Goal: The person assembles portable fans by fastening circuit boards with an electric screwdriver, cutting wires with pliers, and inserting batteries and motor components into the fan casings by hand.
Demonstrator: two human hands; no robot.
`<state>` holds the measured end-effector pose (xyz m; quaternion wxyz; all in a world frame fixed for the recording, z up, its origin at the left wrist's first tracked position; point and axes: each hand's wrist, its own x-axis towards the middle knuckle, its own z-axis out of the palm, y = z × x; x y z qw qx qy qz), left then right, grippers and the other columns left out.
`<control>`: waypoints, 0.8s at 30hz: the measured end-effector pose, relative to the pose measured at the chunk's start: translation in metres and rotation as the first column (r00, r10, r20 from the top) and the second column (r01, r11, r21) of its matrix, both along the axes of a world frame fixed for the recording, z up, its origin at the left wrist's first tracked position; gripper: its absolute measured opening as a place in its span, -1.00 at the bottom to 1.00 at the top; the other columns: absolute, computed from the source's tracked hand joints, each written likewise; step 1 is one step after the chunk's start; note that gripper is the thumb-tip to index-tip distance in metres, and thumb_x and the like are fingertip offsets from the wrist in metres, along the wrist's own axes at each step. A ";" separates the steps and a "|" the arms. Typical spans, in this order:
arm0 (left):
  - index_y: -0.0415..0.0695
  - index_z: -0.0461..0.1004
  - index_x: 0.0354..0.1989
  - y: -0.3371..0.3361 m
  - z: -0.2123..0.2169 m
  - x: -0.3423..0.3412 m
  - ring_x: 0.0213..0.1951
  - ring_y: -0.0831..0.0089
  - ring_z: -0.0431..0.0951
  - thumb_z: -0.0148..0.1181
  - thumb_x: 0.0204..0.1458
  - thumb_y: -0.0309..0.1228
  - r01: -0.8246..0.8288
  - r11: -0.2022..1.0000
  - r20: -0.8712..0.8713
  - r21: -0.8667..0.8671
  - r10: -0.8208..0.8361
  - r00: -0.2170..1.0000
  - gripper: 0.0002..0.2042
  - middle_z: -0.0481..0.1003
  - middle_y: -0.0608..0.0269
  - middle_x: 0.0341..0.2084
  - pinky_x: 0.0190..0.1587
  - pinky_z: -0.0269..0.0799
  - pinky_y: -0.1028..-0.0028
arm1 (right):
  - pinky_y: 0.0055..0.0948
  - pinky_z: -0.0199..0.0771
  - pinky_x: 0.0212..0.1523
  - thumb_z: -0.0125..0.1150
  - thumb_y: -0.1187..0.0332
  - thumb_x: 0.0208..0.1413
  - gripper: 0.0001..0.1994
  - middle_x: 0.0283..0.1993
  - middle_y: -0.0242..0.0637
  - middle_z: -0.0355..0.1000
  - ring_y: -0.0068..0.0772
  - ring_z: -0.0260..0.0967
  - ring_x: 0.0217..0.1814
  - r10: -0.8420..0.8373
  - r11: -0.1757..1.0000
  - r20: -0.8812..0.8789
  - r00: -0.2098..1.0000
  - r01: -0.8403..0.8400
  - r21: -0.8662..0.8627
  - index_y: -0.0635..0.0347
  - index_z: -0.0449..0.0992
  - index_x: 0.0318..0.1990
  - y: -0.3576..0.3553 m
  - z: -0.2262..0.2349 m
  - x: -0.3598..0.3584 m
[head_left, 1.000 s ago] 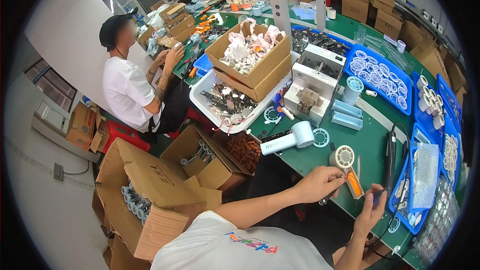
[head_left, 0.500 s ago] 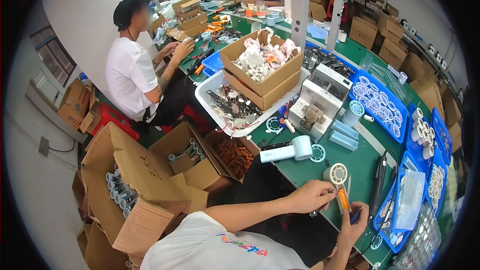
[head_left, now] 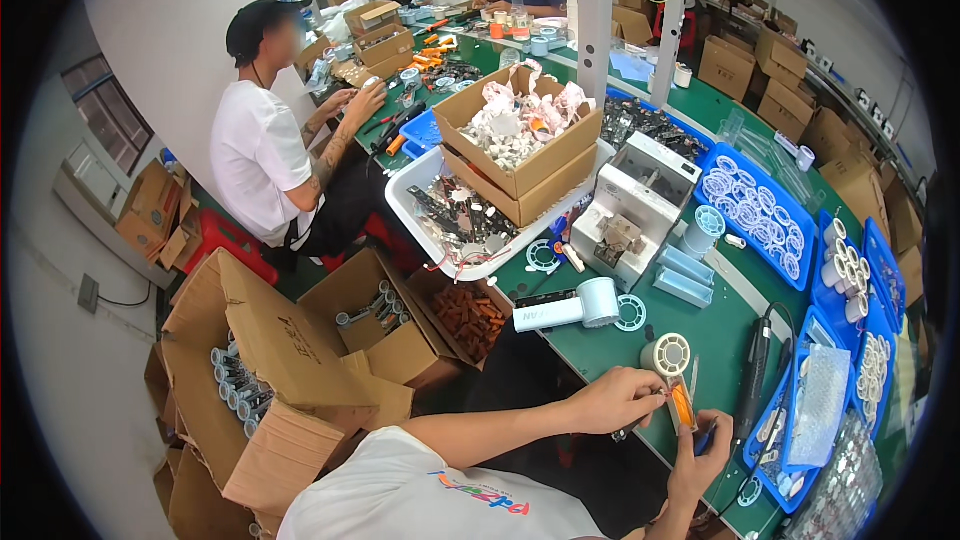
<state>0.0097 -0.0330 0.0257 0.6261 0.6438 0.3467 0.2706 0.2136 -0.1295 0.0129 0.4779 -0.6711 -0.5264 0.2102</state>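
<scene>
A cream handheld fan (head_left: 668,353) with a round grille stands out over the green bench's near edge. Its handle is uncovered, and an orange battery (head_left: 682,405) shows inside. My right hand (head_left: 700,455) grips the lower end of the handle; something dark blue (head_left: 708,434) shows between its fingers. At the handle's left side, my left hand (head_left: 625,398) is closed in a pinch, its fingertips by the battery. What they pinch is too small to make out; a dark piece pokes out below the palm. Further left lies a light blue fan body (head_left: 570,306).
A grey-white machine (head_left: 637,208) stands beyond, beside a white tub (head_left: 402,198) under a cardboard box (head_left: 520,185). Blue trays (head_left: 757,212) of rings line the right. A black corded tool (head_left: 752,375) lies near my right hand. Open cartons (head_left: 290,340) stand left; co-workers sit beyond.
My left hand has shifted slightly left, its fingertips a little away from the battery. The fan remains in my right hand.
</scene>
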 end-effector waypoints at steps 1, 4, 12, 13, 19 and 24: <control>-0.25 0.61 -0.05 0.000 0.000 0.000 -0.57 0.56 0.37 0.14 0.34 -0.42 -0.003 1.000 0.002 -0.007 0.003 1.000 -0.81 0.62 0.33 -0.55 -0.47 0.25 0.52 | -0.33 0.36 0.05 0.32 0.60 0.02 -0.69 -0.04 -0.18 0.39 -0.21 0.32 -0.07 0.008 1.000 0.002 1.000 -0.008 0.001 0.27 0.48 -0.05 0.000 0.000 0.000; -0.25 0.61 -0.05 -0.001 -0.001 0.002 -0.57 0.57 0.37 0.14 0.34 -0.43 -0.012 0.999 0.007 -0.029 0.013 1.000 -0.82 0.62 0.33 -0.56 -0.47 0.25 0.52 | -0.30 0.37 0.05 0.33 0.58 0.01 -0.68 -0.04 -0.17 0.40 -0.19 0.33 -0.07 0.032 0.999 0.007 0.999 -0.032 0.005 0.27 0.48 -0.05 0.000 0.000 0.001; -0.25 0.60 -0.06 0.000 0.001 0.003 -0.58 0.57 0.38 0.14 0.33 -0.45 -0.013 1.000 0.010 -0.020 0.014 1.000 -0.83 0.61 0.34 -0.57 -0.47 0.25 0.53 | -0.27 0.37 0.05 0.34 0.56 0.00 -0.68 -0.04 -0.16 0.41 -0.16 0.34 -0.06 0.042 0.998 0.032 0.999 -0.043 0.051 0.26 0.49 -0.05 0.001 0.001 0.000; -0.25 0.60 -0.06 0.000 0.002 0.003 -0.58 0.57 0.38 0.14 0.33 -0.45 -0.015 1.000 0.008 -0.017 0.015 1.000 -0.83 0.61 0.34 -0.57 -0.47 0.25 0.53 | -0.27 0.37 0.05 0.34 0.56 0.00 -0.68 -0.04 -0.16 0.41 -0.16 0.34 -0.06 0.043 0.997 0.035 0.998 -0.045 0.055 0.26 0.49 -0.05 0.001 0.001 0.000; -0.25 0.60 -0.07 0.000 0.002 0.003 -0.57 0.57 0.39 0.14 0.32 -0.45 -0.018 1.000 0.021 -0.009 0.019 1.000 -0.83 0.62 0.32 -0.57 -0.47 0.25 0.53 | -0.27 0.37 0.06 0.34 0.57 0.00 -0.69 -0.05 -0.16 0.41 -0.15 0.34 -0.05 0.036 0.997 0.042 0.998 -0.039 0.065 0.26 0.49 -0.06 0.002 0.002 -0.002; -0.25 0.60 -0.06 -0.001 -0.004 0.003 -0.57 0.57 0.40 0.14 0.32 -0.46 -0.019 1.000 0.040 -0.022 0.020 0.999 -0.84 0.62 0.30 -0.57 -0.46 0.25 0.54 | -0.26 0.38 0.06 0.34 0.58 -0.01 -0.68 -0.05 -0.16 0.41 -0.14 0.35 -0.05 0.045 0.997 0.059 0.997 -0.048 0.053 0.25 0.49 -0.06 0.002 0.005 -0.002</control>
